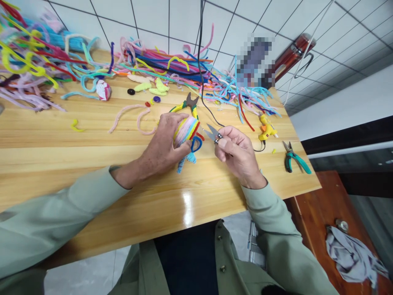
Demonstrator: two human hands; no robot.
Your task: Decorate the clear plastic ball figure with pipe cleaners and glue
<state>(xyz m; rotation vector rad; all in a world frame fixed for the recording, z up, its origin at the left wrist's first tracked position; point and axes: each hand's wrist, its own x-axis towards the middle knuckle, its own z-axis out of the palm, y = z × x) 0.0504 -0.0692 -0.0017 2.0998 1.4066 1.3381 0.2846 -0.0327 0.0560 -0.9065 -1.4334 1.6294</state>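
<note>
My left hand [162, 143] is closed around a bundle of coloured pipe cleaners [186, 130] in pink, yellow, red and blue, held just above the wooden table [92, 164]. A blue loop and a light blue tail hang below the bundle. My right hand [238, 153] pinches small thread snips [211, 133], whose blades point left toward the bundle, a short gap away. Yellow-handled pliers [188, 103] lie on the table just behind the bundle.
Heaps of loose pipe cleaners [153, 65] cover the table's far side. A yellow glue gun [266, 129] with a black cord and green-handled pliers [294, 160] lie at the right. A red-brown bench with a grey cloth [353, 256] stands lower right.
</note>
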